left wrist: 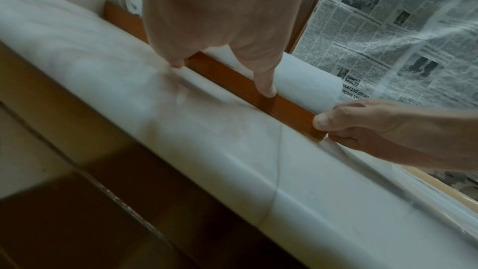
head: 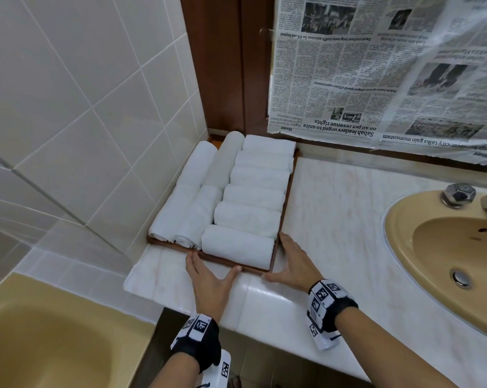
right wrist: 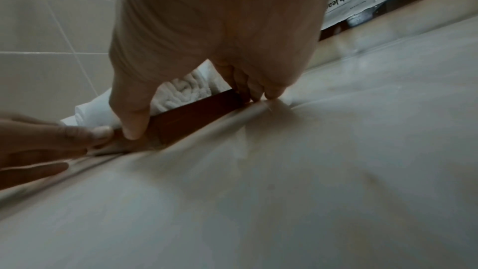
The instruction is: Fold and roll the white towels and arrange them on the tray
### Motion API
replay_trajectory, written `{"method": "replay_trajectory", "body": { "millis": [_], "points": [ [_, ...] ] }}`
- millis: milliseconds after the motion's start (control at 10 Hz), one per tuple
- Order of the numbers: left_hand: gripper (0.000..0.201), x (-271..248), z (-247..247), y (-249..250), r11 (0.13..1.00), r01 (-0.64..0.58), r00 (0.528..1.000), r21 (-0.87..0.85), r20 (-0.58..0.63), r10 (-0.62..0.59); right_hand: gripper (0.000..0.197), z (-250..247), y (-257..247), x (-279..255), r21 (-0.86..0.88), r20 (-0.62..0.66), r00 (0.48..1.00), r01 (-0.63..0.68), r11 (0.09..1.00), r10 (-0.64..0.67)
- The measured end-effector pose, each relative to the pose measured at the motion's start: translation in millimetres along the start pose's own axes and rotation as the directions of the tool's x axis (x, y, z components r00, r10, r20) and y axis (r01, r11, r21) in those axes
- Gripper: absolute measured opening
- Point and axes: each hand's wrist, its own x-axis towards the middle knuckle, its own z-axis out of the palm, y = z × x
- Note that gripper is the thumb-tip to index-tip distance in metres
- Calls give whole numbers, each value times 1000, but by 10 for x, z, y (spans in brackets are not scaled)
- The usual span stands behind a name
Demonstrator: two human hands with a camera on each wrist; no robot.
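A wooden tray [head: 282,219] sits at center frame on a pale marble counter [head: 348,208], pushed against the tiled wall [head: 68,93] at left. It carries ten rolled white towels [head: 238,246]: six lie crosswise in a column on its right side, four lengthwise in two rows on its left. The left hand [head: 210,277] rests spread on the counter, straight fingers touching the tray's near rim. The right hand [head: 294,263], fingers extended, brackets the near right corner, thumb on the front rim. One tan basin [head: 404,242] fills the right edge; taped newspaper [head: 376,65] covers the upper right.
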Motion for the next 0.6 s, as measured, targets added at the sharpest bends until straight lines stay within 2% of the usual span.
{"method": "replay_trajectory", "body": {
  "millis": [200,500,600],
  "points": [
    [121,79,-56,-17,999,-19,1000,45,-8,20,118,93,-91,-66,10,-69,997,-14,1000,14],
    [118,108,-86,15,997,-33,999,72,12,32,122,66,-131,-68,52,-43,997,-63,997,65],
    [108,157,-169,-47,997,-54,998,54,23,53,114,-51,-167,-70,154,-21,994,-103,983,108]
  ]
}}
